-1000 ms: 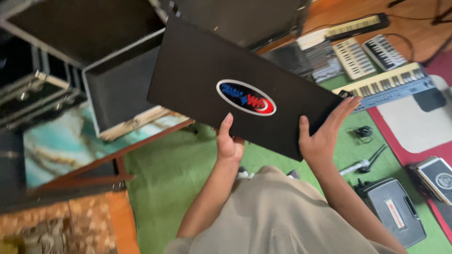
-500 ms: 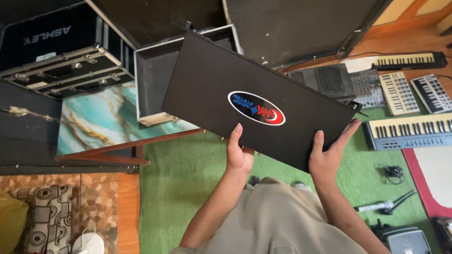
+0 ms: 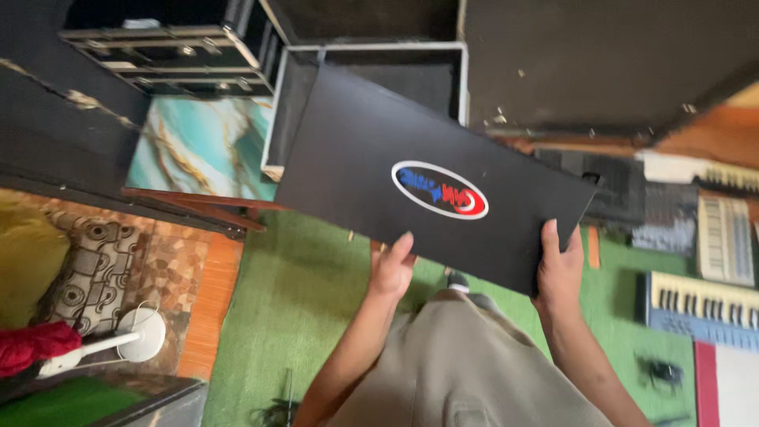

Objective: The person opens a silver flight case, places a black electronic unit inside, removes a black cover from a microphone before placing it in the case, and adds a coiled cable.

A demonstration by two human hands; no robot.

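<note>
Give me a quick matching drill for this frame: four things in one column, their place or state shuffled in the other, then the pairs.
Things:
1. black panel
2. left hand
3. right hand
4. white stand

Places or states:
A. lying on the patterned floor at lower left
B. held flat over the green carpet, oval logo on top
C. gripping the panel's near edge by its right corner
D. gripping the panel's near edge about midway along

Pairs: 1-B, 2-D, 3-C, 4-A
</note>
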